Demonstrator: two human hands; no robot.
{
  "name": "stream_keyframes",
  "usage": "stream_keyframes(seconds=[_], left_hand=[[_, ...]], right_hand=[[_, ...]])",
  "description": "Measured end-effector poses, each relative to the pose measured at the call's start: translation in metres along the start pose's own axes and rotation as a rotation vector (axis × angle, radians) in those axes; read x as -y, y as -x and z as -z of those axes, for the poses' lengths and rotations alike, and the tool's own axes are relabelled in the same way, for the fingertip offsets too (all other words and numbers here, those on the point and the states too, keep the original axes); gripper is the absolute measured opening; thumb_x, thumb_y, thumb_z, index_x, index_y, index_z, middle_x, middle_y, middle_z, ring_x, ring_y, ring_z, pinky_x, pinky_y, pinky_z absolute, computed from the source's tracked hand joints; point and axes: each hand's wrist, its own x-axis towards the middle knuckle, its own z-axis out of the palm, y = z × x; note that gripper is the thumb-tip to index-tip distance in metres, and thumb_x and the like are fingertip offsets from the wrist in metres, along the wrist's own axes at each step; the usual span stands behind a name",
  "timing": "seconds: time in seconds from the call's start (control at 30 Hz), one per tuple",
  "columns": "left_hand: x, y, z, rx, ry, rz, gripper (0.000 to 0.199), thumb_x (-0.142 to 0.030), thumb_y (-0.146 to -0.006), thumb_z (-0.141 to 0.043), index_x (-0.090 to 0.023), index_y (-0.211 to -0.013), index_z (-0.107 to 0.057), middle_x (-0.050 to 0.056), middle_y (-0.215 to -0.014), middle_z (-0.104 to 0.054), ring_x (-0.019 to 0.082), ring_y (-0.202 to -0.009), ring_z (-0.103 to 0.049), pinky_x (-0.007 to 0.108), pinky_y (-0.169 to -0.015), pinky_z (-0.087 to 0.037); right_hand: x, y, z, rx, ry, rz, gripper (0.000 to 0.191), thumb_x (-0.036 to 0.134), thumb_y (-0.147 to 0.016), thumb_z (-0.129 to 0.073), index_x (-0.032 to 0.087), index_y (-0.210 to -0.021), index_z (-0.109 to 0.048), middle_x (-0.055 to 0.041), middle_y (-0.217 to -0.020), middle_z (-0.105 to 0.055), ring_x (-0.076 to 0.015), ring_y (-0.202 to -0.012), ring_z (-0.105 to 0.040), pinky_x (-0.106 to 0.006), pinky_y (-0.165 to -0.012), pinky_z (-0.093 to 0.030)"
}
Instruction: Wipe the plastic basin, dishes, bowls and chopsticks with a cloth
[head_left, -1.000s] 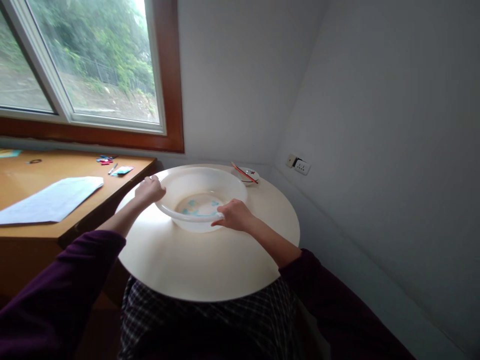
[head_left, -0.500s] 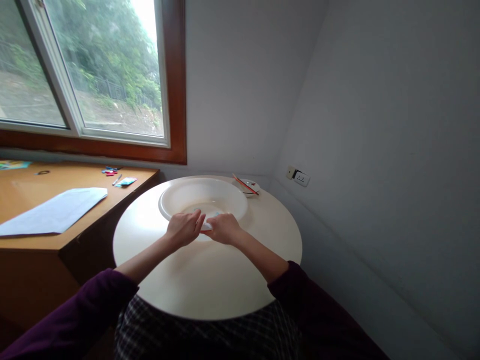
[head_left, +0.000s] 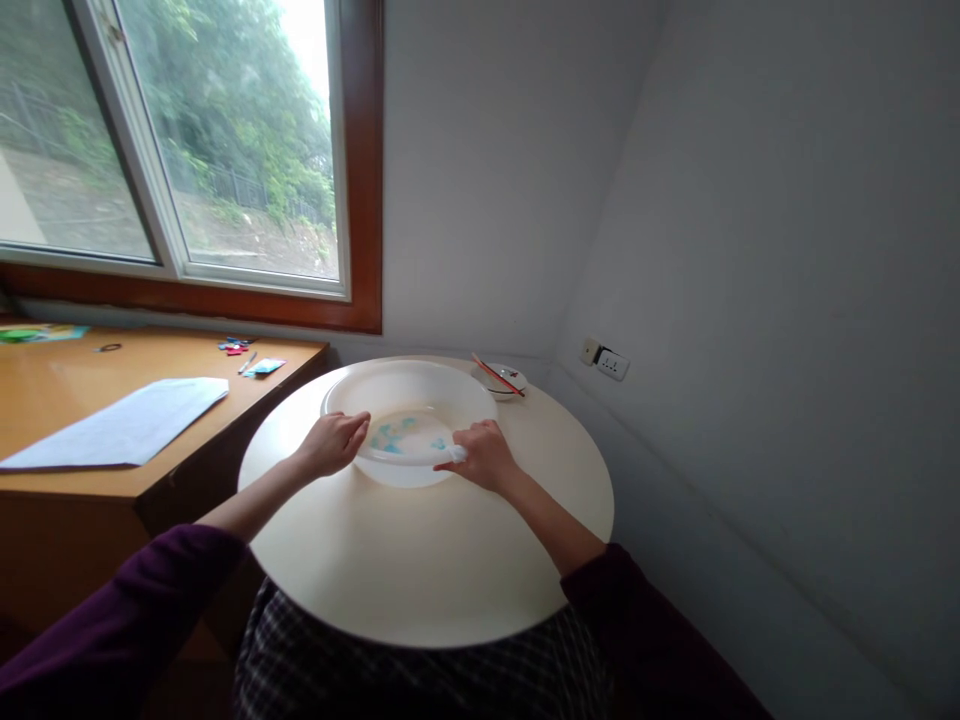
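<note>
A large white basin (head_left: 409, 376) stands on the round white table (head_left: 420, 570), with light blue bits lying on its bottom. At the basin's near left rim is my left hand (head_left: 335, 442), its fingers closed; what they hold, if anything, is hidden. My right hand (head_left: 484, 455), at the near right rim, grips a small whitish piece (head_left: 452, 455) with a dark reddish edge below it. The two hands are apart, with the near rim of the basin between them.
Behind the basin on the right, red sticks (head_left: 499, 375) rest across a small white dish (head_left: 513, 377). A wooden desk (head_left: 82, 482) on the left bears a pale sheet (head_left: 127, 423), a pen, a blue packet (head_left: 265, 368) and small red and blue pieces.
My hands have moved apart, the left one to the left and the right one to the right with the whitish piece. The light blue bits in the basin now show more. The view has shifted slightly.
</note>
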Motion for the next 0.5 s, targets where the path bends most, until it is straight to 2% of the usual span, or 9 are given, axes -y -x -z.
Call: stream_keyframes(seconds=[0.13, 0.2, 0.3, 0.4, 0.5], left_hand=[[-0.030, -0.001, -0.001, 0.038, -0.073, 0.089, 0.040, -0.031, -0.091, -0.018, -0.020, -0.075, -0.053, 0.005, -0.058, -0.061, 0.022, -0.056, -0.059, 0.029, -0.057, -0.037], [-0.051, -0.004, -0.003, 0.073, -0.104, 0.086, 0.041, -0.031, -0.092, -0.017, -0.019, -0.080, -0.055, 0.007, -0.063, -0.065, 0.022, -0.059, -0.061, 0.030, -0.059, -0.037], [-0.077, -0.009, -0.007, 0.120, -0.141, 0.106, 0.043, -0.032, -0.093, -0.017, -0.018, -0.084, -0.056, 0.008, -0.068, -0.067, 0.023, -0.063, -0.063, 0.030, -0.059, -0.038], [-0.088, -0.014, -0.009, 0.146, -0.151, 0.139, 0.044, -0.033, -0.093, -0.016, -0.018, -0.084, -0.057, 0.008, -0.071, -0.069, 0.023, -0.065, -0.064, 0.030, -0.058, -0.038], [-0.086, -0.016, -0.010, 0.146, -0.175, 0.137, 0.045, -0.034, -0.093, -0.016, -0.018, -0.084, -0.057, 0.008, -0.073, -0.069, 0.023, -0.065, -0.064, 0.030, -0.059, -0.038]], right_hand=[[0.018, -0.004, -0.004, -0.021, 0.020, -0.046, 0.053, 0.069, -0.070, -0.055, 0.018, -0.081, -0.063, -0.0089, -0.079, -0.067, -0.0222, -0.083, -0.060, -0.032, -0.077, -0.033], [0.033, -0.009, -0.004, -0.028, 0.019, -0.074, 0.052, 0.068, -0.073, -0.052, 0.018, -0.084, -0.064, -0.0096, -0.080, -0.067, -0.0233, -0.083, -0.060, -0.032, -0.075, -0.034], [0.053, -0.017, -0.005, -0.055, -0.003, -0.110, 0.036, 0.053, -0.079, -0.052, 0.020, -0.084, -0.065, -0.0083, -0.079, -0.068, -0.0234, -0.081, -0.061, -0.033, -0.075, -0.036], [0.063, -0.021, -0.007, -0.086, -0.015, -0.107, 0.018, 0.034, -0.078, -0.055, 0.021, -0.083, -0.066, -0.0071, -0.077, -0.069, -0.0230, -0.080, -0.062, -0.033, -0.075, -0.036], [0.062, -0.022, -0.011, -0.095, -0.017, -0.083, 0.018, 0.030, -0.077, -0.054, 0.019, -0.082, -0.067, -0.0086, -0.077, -0.069, -0.0230, -0.081, -0.062, -0.032, -0.074, -0.036]])
